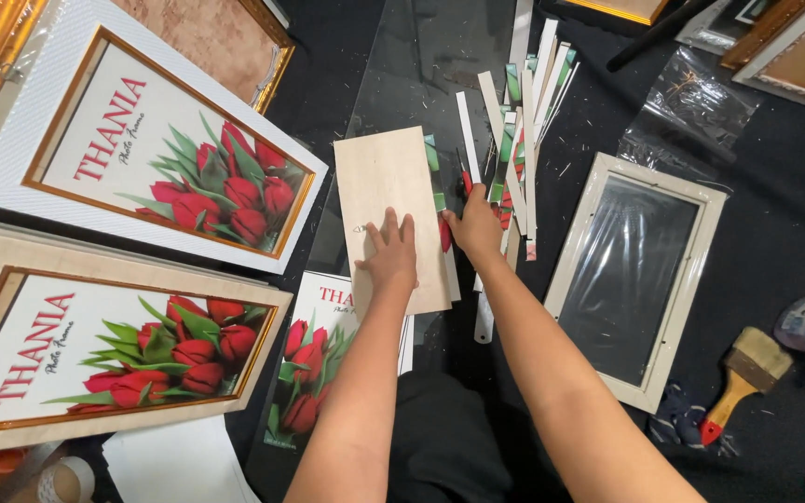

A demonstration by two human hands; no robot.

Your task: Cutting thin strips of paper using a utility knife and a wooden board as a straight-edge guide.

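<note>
Left hand (391, 253) spread flat on the pale backing board (389, 216), pinning it over the glass sheet (426, 65) on the dark surface (775, 224). Right hand (475, 228) closed around a red-handled cutter (466, 182) at the board's right edge. Best done with firm, even pressure and blade tight to the edge.
</note>
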